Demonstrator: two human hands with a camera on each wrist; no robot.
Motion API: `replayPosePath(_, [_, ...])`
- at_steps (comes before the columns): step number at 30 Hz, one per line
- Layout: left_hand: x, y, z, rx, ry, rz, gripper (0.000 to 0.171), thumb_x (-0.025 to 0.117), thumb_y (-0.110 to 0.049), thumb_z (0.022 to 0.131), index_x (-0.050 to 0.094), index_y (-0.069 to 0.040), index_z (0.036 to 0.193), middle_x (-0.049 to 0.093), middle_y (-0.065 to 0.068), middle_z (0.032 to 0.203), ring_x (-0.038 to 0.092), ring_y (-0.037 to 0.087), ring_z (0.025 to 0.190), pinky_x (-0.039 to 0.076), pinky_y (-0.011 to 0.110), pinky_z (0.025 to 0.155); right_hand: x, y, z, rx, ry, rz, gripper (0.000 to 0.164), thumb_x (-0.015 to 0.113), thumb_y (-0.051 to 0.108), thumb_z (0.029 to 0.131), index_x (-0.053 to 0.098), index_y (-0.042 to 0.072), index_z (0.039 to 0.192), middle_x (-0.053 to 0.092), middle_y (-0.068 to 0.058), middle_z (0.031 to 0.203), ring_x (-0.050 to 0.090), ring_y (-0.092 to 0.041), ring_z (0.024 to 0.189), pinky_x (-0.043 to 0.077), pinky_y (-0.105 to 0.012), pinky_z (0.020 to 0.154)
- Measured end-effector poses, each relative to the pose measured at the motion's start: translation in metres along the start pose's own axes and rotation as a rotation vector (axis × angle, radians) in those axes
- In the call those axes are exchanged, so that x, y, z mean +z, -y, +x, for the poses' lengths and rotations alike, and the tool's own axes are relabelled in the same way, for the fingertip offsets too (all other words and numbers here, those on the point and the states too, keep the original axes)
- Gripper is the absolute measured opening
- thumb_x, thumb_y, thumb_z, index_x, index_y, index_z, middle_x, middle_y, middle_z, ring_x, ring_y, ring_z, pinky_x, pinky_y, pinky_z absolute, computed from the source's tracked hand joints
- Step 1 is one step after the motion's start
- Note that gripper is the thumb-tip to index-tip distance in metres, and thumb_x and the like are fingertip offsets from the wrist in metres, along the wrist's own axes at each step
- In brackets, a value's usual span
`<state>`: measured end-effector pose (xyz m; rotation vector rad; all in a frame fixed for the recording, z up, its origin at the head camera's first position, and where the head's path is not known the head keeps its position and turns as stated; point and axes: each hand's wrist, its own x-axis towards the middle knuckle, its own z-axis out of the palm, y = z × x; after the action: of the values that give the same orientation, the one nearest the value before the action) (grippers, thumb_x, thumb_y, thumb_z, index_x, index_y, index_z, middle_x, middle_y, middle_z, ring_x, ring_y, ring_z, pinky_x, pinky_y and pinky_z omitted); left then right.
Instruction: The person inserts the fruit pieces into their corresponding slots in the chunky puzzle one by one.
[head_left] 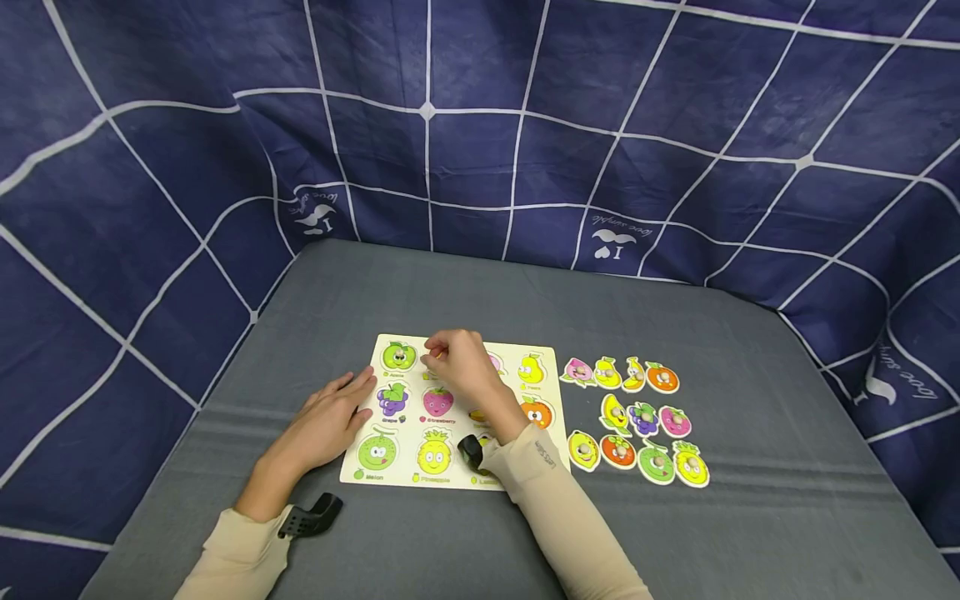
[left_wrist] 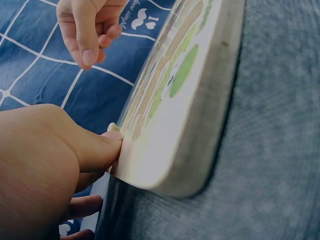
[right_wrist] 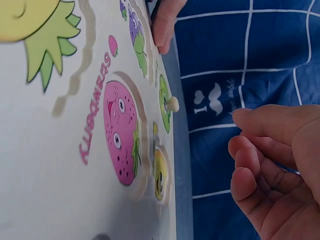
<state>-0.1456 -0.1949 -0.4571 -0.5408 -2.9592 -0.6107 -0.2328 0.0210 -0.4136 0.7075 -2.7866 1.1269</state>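
Note:
A cream fruit puzzle board [head_left: 416, 421] lies on the grey table. My left hand [head_left: 324, 421] rests along its left edge, fingers extended. In the left wrist view, the thumb [left_wrist: 111, 142] touches the board near a corner. Over the upper part of the board hovers my right hand [head_left: 463, 362]. Its fingers [right_wrist: 246, 165] curl loosely with nothing between them in the right wrist view. A green apple piece [right_wrist: 165, 105] with a peg knob sits in its slot nearby. The printed strawberry [right_wrist: 121, 132] shows in its recess. My right forearm hides part of the board.
Right of the board lie several loose knobbed fruit pieces in rows, among them a peach [head_left: 577, 372], an orange [head_left: 662, 378], grapes [head_left: 643, 419], a lemon [head_left: 583, 450] and a pineapple [head_left: 690, 465]. A blue gridded cloth [head_left: 480, 158] hangs behind the table [head_left: 787, 500].

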Motion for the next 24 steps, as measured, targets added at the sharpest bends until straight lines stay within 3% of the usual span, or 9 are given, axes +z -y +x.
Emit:
replayPosePath(6, [0.0, 0.001, 0.001, 0.0, 0.006, -0.001, 0.049, 0.059, -0.013, 0.089, 0.044, 0.001, 0.134, 0.036, 0.014, 0.142, 0.033, 0.042, 0.126, 0.027, 0.061, 0.093, -0.005, -0.005, -0.004, 0.0, -0.012, -0.025, 0.008, 0.07, 0.014, 0.079, 0.071, 0.008, 0.084, 0.058, 0.007, 0.066, 0.05, -0.005, 0.06, 0.042, -0.017, 0.055])
replayPosePath(15, [0.001, 0.001, 0.001, 0.006, 0.0, -0.008, 0.049, 0.058, -0.013, 0.089, 0.044, 0.001, 0.134, 0.036, 0.015, 0.142, 0.033, 0.042, 0.126, 0.026, 0.061, 0.094, -0.016, -0.015, -0.008, -0.019, -0.049, -0.029, 0.012, 0.07, 0.011, 0.078, 0.072, 0.003, 0.087, 0.061, 0.004, 0.069, 0.053, -0.006, 0.061, 0.044, -0.017, 0.057])
replayPosePath(24, [0.001, 0.001, 0.001, 0.007, -0.003, -0.009, 0.05, 0.058, -0.013, 0.089, 0.043, 0.001, 0.135, 0.036, 0.015, 0.142, 0.032, 0.042, 0.126, 0.026, 0.061, 0.094, -0.025, -0.026, -0.011, 0.015, -0.051, -0.027, 0.014, 0.072, 0.013, 0.078, 0.071, 0.002, 0.088, 0.061, 0.004, 0.069, 0.053, -0.007, 0.061, 0.044, -0.019, 0.056])
